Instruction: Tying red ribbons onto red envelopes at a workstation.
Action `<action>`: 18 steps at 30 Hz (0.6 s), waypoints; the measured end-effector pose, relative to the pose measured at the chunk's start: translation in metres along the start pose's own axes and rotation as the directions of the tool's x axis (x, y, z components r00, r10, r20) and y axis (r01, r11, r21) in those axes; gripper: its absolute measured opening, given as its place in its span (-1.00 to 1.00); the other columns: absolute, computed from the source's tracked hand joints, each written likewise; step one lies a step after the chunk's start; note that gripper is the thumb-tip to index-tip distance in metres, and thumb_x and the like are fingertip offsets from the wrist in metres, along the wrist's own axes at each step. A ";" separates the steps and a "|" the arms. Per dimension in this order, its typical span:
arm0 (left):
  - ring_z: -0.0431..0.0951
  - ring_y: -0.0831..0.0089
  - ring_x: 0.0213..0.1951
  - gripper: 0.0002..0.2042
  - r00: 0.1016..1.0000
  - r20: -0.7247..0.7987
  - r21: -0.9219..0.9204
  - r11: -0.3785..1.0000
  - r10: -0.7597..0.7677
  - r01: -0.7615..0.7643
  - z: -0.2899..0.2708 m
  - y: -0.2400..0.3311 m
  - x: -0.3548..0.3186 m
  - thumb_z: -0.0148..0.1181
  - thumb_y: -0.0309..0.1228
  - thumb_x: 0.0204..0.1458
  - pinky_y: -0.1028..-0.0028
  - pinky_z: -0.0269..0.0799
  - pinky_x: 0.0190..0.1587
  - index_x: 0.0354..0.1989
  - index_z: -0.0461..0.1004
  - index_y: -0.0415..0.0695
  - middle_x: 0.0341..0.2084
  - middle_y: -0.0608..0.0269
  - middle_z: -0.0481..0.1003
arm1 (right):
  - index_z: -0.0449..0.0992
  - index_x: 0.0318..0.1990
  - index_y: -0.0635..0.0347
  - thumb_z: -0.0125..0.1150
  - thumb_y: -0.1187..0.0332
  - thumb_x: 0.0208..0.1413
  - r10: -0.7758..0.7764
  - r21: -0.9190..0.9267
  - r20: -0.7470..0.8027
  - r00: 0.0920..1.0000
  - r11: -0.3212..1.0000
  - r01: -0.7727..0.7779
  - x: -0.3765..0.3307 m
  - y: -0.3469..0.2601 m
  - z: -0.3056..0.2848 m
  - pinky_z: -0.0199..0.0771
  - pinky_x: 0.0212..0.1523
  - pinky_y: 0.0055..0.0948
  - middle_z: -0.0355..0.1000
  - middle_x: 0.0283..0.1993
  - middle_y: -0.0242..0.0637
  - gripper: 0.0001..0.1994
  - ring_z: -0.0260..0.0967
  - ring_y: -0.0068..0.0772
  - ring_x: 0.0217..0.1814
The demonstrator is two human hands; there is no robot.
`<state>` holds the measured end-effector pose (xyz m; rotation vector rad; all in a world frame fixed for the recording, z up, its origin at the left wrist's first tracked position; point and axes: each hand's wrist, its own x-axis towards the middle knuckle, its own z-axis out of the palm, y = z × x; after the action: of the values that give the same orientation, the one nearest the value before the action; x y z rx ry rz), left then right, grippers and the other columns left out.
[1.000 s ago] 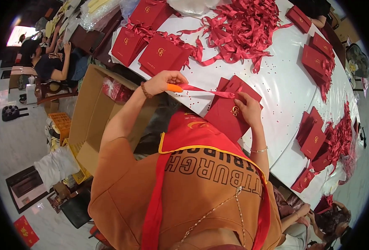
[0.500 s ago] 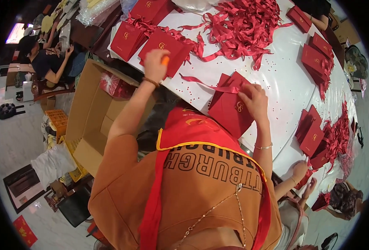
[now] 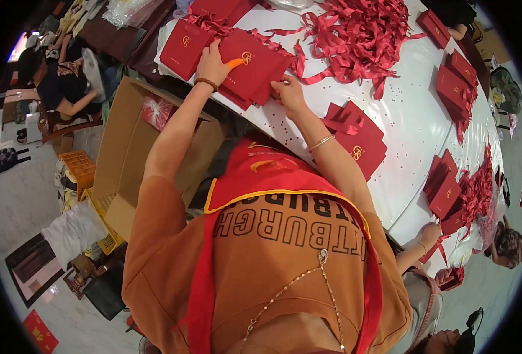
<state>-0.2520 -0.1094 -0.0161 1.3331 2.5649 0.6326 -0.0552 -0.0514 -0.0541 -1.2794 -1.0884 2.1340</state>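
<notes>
A stack of flat red paper bags with a gold emblem lies near the table's edge, in front of me. My left hand, with an orange cover on its thumb, grips the stack's left side, thumb on top. My right hand is closed at the stack's right edge, fingers curled against a bag there. To the right of that arm rests another small pile of red bags, a red ribbon lying across its top.
A large heap of red ribbons covers the far middle of the white table. More bag piles lie at left and right. An open cardboard box stands left of me. A co-worker's hand is at the right.
My right hand has left the right-hand pile and moved left to the stack by my left hand. My left hand has settled on that stack's side. The ribbon stayed on the right-hand pile.
</notes>
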 end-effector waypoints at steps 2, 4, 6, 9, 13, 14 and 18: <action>0.35 0.07 -0.01 -0.27 0.996 -0.052 -0.107 0.992 0.068 -0.074 -0.020 0.000 0.014 0.29 -0.10 -0.24 0.31 0.29 -0.02 0.10 0.16 -0.21 -0.01 -0.14 0.29 | 0.32 -0.22 0.22 0.09 0.48 0.00 0.014 0.020 -0.008 1.000 1.000 -0.014 0.007 -0.001 -0.006 0.21 -0.61 -0.61 0.36 -0.45 -0.37 -0.82 0.26 -0.56 -0.51; 0.44 0.24 -0.11 -0.43 0.982 -0.177 -0.378 0.917 0.062 -0.126 -0.034 -0.020 0.037 0.28 -0.23 -0.19 0.38 0.34 -0.06 -0.03 0.31 -0.36 -0.17 -0.04 0.43 | 0.32 -0.21 0.22 0.09 0.48 0.01 0.001 0.011 -0.014 1.000 1.000 -0.001 0.008 0.002 -0.009 0.23 -0.57 -0.59 0.36 -0.43 -0.37 -0.83 0.28 -0.56 -0.47; 0.44 0.38 -0.11 -0.60 0.993 0.101 -0.946 0.304 -0.057 0.114 -0.041 -0.048 0.059 0.15 -0.38 -0.05 0.43 0.35 -0.05 -0.03 0.33 -0.29 -0.16 0.11 0.44 | 0.32 -0.23 0.19 0.07 0.48 0.03 -0.037 0.067 0.007 0.999 0.997 0.037 0.010 0.006 -0.008 0.31 -0.44 -0.53 0.36 -0.39 -0.39 -0.86 0.32 -0.54 -0.37; 0.45 0.42 -0.16 -0.71 0.953 0.301 -0.951 -0.087 -0.044 0.296 -0.055 -0.033 0.048 0.09 -0.41 0.00 0.43 0.37 -0.07 -0.09 0.37 -0.23 -0.19 0.23 0.45 | 0.29 -0.25 0.17 0.07 0.47 0.04 -0.049 0.166 0.004 0.999 0.985 0.048 -0.011 -0.006 -0.008 0.35 -0.43 -0.54 0.35 -0.40 -0.41 -0.86 0.31 -0.56 -0.39; 0.42 0.48 -0.13 -0.67 0.914 0.401 -0.870 0.338 0.060 0.360 -0.031 0.003 0.014 0.14 -0.44 -0.06 0.52 0.30 -0.04 -0.09 0.37 -0.29 -0.20 0.19 0.45 | 0.25 -0.25 0.16 0.05 0.47 0.04 -0.104 0.161 -0.021 0.994 0.981 0.106 -0.023 -0.017 -0.007 0.40 -0.41 -0.52 0.34 -0.39 -0.41 -0.85 0.32 -0.57 -0.38; 0.44 0.48 -0.19 -0.61 0.896 0.435 -0.795 0.505 0.091 0.335 -0.025 0.000 0.015 0.18 -0.42 -0.08 0.54 0.34 -0.12 -0.07 0.35 -0.32 -0.19 0.17 0.45 | 0.24 -0.23 0.15 0.05 0.48 0.04 -0.137 0.180 0.055 0.989 0.976 0.125 -0.025 -0.022 -0.002 0.41 -0.41 -0.52 0.34 -0.37 -0.41 -0.84 0.32 -0.57 -0.38; 0.45 0.52 -0.24 -0.62 0.939 0.302 -0.812 0.559 0.162 0.165 -0.019 -0.004 0.022 0.20 -0.39 -0.08 0.56 0.38 -0.22 -0.10 0.36 -0.32 -0.25 0.15 0.46 | 0.21 -0.21 0.14 0.01 0.50 0.03 -0.255 0.249 0.177 0.951 0.946 0.207 -0.025 -0.035 0.016 0.44 -0.38 -0.50 0.33 -0.30 -0.38 -0.82 0.32 -0.57 -0.36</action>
<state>-0.2740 -0.0992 -0.0002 0.9481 1.5696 1.2700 -0.0585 -0.0542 -0.0079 -0.7966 -0.9840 2.1691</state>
